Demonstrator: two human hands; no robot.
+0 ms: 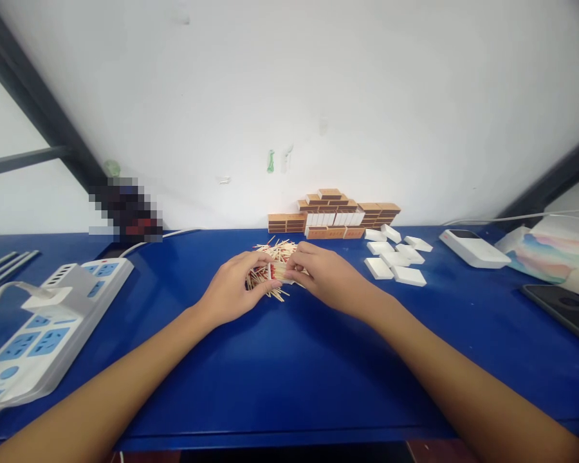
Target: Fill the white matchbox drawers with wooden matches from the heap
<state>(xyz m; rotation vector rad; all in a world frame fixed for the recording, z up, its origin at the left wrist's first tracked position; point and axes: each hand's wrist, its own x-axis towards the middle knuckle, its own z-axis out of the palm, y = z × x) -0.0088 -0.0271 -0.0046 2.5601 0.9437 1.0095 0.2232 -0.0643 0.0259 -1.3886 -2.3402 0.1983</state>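
Above a loose heap of matches (257, 280), a small white matchbox tray (269, 270) is held between the thumb and fingers of my left hand (231, 287). Red-tipped matches (278, 272) lie in it lengthwise, heads toward the left end. My right hand (325, 273) is closed at the tray's right end, its fingertips pinching the matches there; the fingers hide part of the tray. More of the heap spreads behind and below both hands on the blue table (270, 373).
Against the wall stands a stack of brown matchboxes (332, 215). Several white trays (395, 258) lie right of it. Farther right are a white device (475, 249), a plastic packet (535, 247) and a dark phone (562, 308). A power strip (53, 334) sits on the left.
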